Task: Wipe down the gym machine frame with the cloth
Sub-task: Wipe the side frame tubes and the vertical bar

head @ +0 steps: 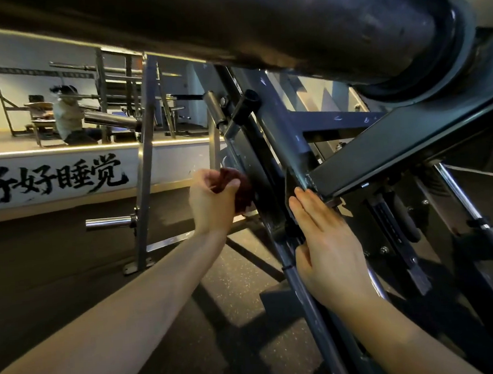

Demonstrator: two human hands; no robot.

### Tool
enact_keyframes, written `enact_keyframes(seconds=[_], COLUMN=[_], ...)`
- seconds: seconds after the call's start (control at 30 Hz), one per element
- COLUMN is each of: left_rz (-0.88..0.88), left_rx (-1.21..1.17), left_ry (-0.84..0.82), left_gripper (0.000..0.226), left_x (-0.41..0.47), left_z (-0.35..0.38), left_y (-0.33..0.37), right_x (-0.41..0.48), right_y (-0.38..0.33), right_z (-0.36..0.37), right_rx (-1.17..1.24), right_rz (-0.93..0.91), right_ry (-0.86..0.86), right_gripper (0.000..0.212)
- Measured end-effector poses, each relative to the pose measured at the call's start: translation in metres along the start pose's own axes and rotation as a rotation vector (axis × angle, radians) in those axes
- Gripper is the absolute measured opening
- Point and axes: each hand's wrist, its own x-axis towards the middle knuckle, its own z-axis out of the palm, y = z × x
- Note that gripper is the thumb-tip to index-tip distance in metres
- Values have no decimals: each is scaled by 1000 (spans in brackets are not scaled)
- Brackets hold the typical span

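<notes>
The gym machine frame (270, 167) is a set of dark steel bars that slant from the upper middle down to the lower right. My left hand (212, 201) grips a bunched dark red cloth (239, 187) and holds it against the left side of a slanted bar. My right hand (328, 245) lies flat on the frame lower down, fingers straight and pointing up toward a welded joint, thumb tucked by the bar. Part of the cloth is hidden inside my fist.
A thick dark tube (286, 23) crosses overhead, close to the camera. A chrome weight peg (110, 222) sticks out of a grey upright (146, 164) at the left. A white low wall with black lettering (52, 180) runs behind. A person (69, 117) sits far back. The floor is dark rubber.
</notes>
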Motion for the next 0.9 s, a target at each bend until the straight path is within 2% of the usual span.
enact_keyframes(seconds=[0.17, 0.33, 0.4, 0.47, 0.53, 0.63, 0.7, 0.8, 0.9], left_rz=[42, 17, 20, 10, 23, -60, -99, -44, -39], left_rx=[-11, 22, 65, 62, 86, -76, -101, -59, 12], left_ry=[-10, -350, -402, -346, -215, -80, -12, -49, -214], left_gripper=[21, 24, 24, 22, 18, 19, 20, 18, 20], left_x=[-21, -57, -59, -55, -34, 20, 42, 9, -51], left_z=[34, 11, 10, 15, 22, 28, 30, 33, 23], left_y=[-5, -27, -26, -16, -3, 16, 24, 15, -6], right_x=[0, -2, -1, 0, 0, 0, 1, 1, 1], right_y=[1, 2, 1, 0, -1, -3, -5, -6, -5], right_z=[3, 4, 3, 2, -1, -3, -3, -1, -1], right_rx=[-4, 41, 49, 50, 50, 50, 67, 70, 81], right_rz=[5, -5, -4, -1, 10, 24, 36, 53, 49], right_ry=[-12, -14, -18, -25, -36, -45, -30, -56, -55], right_gripper=[72, 73, 73, 73, 74, 75, 74, 76, 79])
